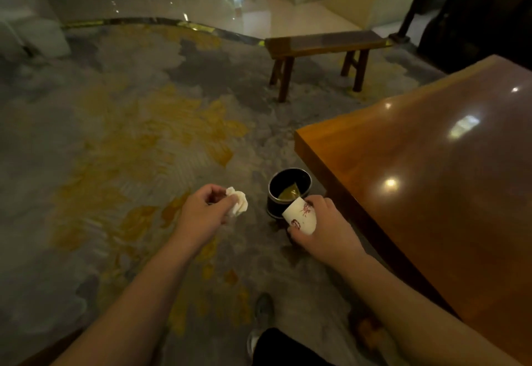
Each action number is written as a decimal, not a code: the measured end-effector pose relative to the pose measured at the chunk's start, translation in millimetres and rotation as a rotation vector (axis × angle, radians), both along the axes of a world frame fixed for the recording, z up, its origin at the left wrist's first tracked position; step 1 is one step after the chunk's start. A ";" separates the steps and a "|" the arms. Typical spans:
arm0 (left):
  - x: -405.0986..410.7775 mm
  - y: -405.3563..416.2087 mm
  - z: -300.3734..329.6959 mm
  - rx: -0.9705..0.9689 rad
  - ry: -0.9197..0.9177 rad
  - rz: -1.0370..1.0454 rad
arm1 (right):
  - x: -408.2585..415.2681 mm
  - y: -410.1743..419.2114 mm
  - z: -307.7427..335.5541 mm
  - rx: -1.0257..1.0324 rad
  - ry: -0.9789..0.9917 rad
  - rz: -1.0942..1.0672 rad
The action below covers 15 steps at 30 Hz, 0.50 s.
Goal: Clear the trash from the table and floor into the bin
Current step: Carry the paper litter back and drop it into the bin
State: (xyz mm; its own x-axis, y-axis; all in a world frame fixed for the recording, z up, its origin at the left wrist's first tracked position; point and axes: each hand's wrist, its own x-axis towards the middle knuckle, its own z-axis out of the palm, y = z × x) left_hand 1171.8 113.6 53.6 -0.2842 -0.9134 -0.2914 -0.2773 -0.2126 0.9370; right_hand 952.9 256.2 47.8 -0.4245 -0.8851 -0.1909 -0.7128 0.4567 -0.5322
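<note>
A view looking down at two bare forearms reaching forward over a grey carpet (pixel 121 141) patterned with yellow leaf shapes. The left hand (pixel 201 210), just left of the frame's centre, is closed around a crumpled white tissue (pixel 239 203), which bulges out from between the thumb and fingers toward the right. The right hand (pixel 325 227), slightly right of centre and a little lower, grips a white paper cup (pixel 299 217) with red markings, the fingers wrapped around its body. The cup is tilted, its lower end pointing up and left toward a small dark round bin (pixel 289 190) standing on the carpet. The cup's tip overlaps the bin's near rim; the tissue sits just left of the bin, apart from it. Something yellowish lies inside the bin. A glossy orange-brown wooden table (pixel 431 164) fills the right side, its corner near the bin. A dark wooden bench (pixel 322 46) stands in the upper middle. A shoe (pixel 263 308) shows at the bottom centre.
</note>
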 end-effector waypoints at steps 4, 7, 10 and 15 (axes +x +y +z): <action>-13.2 -89.2 -5.5 0.075 -0.014 -0.012 | -11.4 -78.2 4.2 0.029 -0.001 -0.022; -26.2 -149.4 -14.8 0.140 -0.029 -0.021 | -17.9 -132.2 9.6 0.066 -0.003 -0.047; -45.5 -207.0 -29.5 0.207 -0.050 -0.061 | -26.0 -182.9 5.3 0.093 -0.041 -0.110; -99.0 -322.7 -76.2 0.333 -0.080 -0.238 | -35.3 -277.6 -34.9 0.146 -0.134 -0.313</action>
State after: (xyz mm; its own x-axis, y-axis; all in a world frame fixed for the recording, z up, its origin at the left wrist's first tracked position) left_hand 1072.8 -209.1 -22.6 -0.4405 -0.6771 -0.5895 -0.4243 -0.4217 0.8013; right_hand 917.6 -21.4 13.0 -0.6333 -0.6752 -0.3781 -0.4547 0.7200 -0.5243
